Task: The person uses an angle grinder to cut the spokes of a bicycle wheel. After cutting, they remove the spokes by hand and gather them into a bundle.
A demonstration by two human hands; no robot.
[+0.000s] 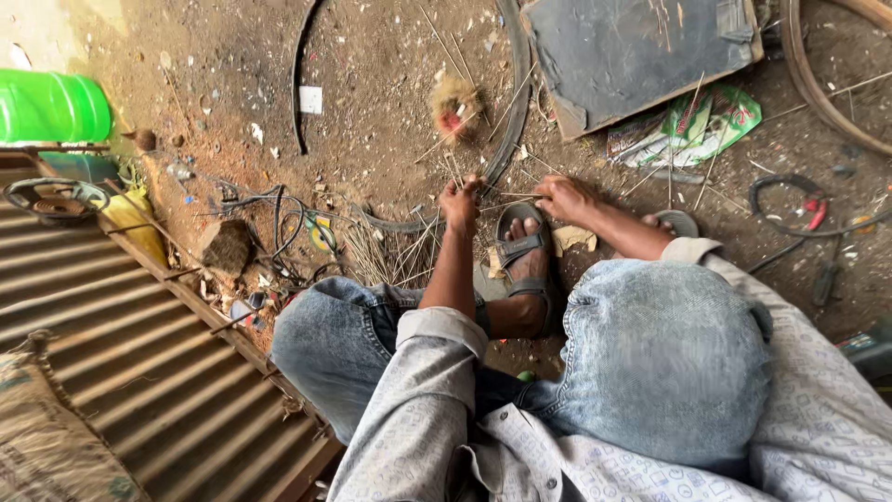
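The left hand [460,200] is closed on the thin black rim [509,139] that curves across the dirt floor, just above the sandal [525,251]. The right hand [565,195] pinches a thin spoke [517,195], probably metal, which runs between both hands. More spokes [395,256] lie loose beside the left knee, near a tangle of wires [279,218].

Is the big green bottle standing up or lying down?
Lying down. The green bottle rests on its side at the left edge, its ribbed body running sideways, beside the rusty corrugated sheet.
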